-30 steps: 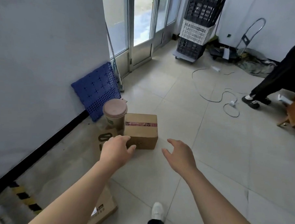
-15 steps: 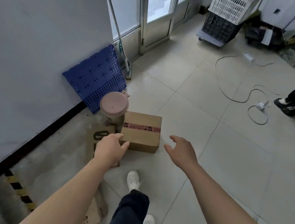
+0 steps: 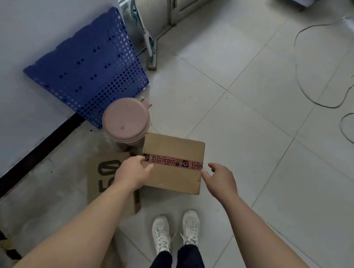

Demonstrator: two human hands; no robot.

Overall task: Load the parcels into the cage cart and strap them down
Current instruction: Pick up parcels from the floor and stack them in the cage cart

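Both hands have reached the parcel (image 3: 172, 154).
Left hand (image 3: 132, 173) grips its left edge; right hand (image 3: 220, 181), released, sits just beside the right edge.

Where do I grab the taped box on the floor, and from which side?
Take the taped box by its left and right faces, where the tape runs off, one hand each, from above. It lies flat; the pink bin crowds its far left corner. The left hand curls over one end; right hand open.
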